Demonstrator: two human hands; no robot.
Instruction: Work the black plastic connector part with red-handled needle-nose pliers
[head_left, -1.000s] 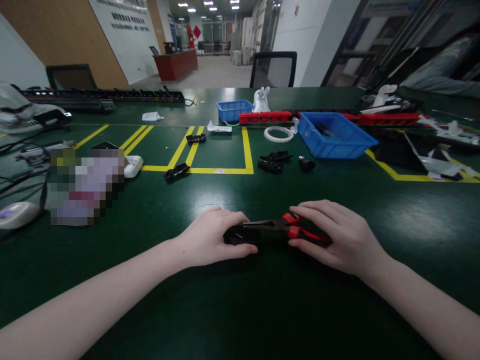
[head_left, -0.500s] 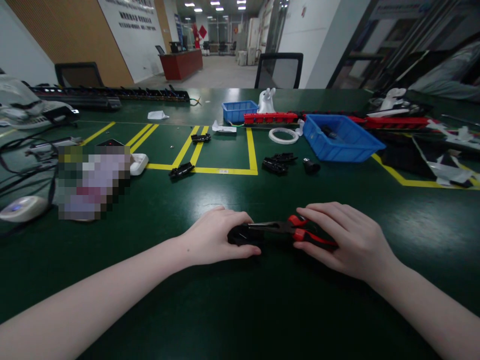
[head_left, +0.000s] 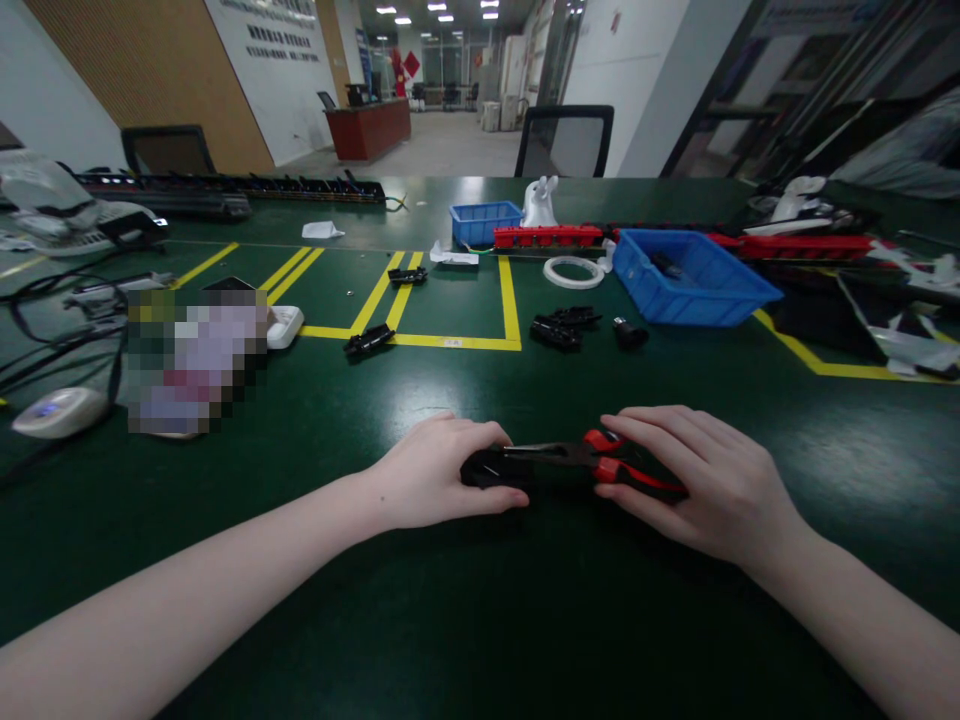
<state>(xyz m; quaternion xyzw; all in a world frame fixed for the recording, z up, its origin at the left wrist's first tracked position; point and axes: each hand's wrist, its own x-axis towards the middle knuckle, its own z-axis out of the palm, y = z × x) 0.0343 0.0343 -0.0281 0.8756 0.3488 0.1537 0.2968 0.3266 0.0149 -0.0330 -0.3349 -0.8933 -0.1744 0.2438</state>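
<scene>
Near the middle of the green table, my left hand (head_left: 442, 470) is closed around a small dark plastic part (head_left: 491, 470), most of which the fingers and shadow hide. My right hand (head_left: 705, 475) grips the red-and-black handles of long-nose pliers (head_left: 574, 455). The pliers point left, and their jaws reach the upper edge of the dark part beside my left forefinger. Whether the jaws pinch it, I cannot tell. Beyond my hands lie similar black plastic pieces (head_left: 556, 330) and a short black cylindrical piece (head_left: 628, 333).
A blue bin (head_left: 694, 285) and a smaller blue bin (head_left: 484, 222) stand farther back, with a white tape ring (head_left: 573, 272) between. Red strips (head_left: 547, 237) run behind. On the left are a blurred-out phone (head_left: 202, 370), a white mouse (head_left: 60, 412) and cables. Yellow tape (head_left: 450, 343) marks the table.
The whole view has shifted slightly, so everything appears a little farther right. My hands, the pliers and the dark part keep the same positions relative to each other.
</scene>
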